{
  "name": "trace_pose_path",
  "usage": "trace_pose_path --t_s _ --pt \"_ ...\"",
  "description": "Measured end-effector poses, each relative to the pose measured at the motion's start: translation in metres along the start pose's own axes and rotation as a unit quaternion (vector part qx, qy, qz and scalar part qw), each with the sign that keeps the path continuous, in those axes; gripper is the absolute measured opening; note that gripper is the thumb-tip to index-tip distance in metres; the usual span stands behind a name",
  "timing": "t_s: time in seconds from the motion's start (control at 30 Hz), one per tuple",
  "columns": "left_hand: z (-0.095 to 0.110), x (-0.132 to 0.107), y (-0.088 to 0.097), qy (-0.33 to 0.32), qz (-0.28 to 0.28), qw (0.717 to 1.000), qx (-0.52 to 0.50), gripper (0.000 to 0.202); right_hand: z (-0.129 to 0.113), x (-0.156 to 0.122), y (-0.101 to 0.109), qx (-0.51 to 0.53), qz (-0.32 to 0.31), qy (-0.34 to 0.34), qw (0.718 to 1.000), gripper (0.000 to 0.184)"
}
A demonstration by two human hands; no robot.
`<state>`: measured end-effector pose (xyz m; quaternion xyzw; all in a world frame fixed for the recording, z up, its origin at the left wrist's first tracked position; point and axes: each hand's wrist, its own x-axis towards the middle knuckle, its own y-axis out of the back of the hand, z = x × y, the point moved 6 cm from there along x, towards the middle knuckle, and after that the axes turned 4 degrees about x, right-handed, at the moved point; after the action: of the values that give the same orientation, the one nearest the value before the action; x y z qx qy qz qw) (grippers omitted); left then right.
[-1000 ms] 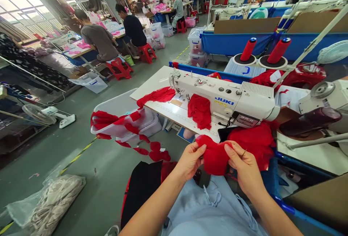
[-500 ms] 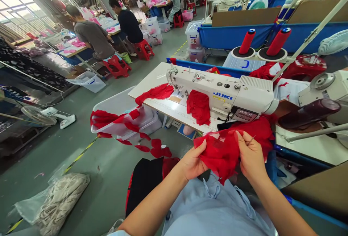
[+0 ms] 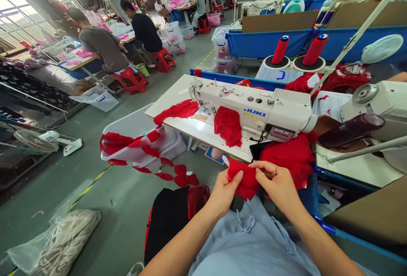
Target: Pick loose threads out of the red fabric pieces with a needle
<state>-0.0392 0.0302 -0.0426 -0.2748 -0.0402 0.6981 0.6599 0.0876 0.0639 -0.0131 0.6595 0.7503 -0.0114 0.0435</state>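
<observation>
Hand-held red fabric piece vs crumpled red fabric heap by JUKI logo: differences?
The red fabric piece is held up by the left hand, right hand at its edge; the red fabric heap lies on the white sewing table. The piece shows a white bit at one corner; the heap shows none. Both are red.

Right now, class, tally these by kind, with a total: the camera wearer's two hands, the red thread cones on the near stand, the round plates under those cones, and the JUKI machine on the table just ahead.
Left hand and right hand: 2
Red thread cones: 2
Round plates: 2
JUKI machine: 1
Total: 7
</observation>
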Motion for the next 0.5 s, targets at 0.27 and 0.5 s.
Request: trace_pose_path --t_s 0.27,0.5 --pt "-0.004 -0.005 -0.002 0.006 0.021 0.999 -0.027 0.036 0.006 0.002 0.006 0.008 -0.007 0.011 1.0 0.031" --pt "0.002 -0.006 -0.007 0.019 0.02 0.999 -0.041 0.033 -0.011 -0.005 0.013 -0.019 0.049 0.105 0.993 0.018"
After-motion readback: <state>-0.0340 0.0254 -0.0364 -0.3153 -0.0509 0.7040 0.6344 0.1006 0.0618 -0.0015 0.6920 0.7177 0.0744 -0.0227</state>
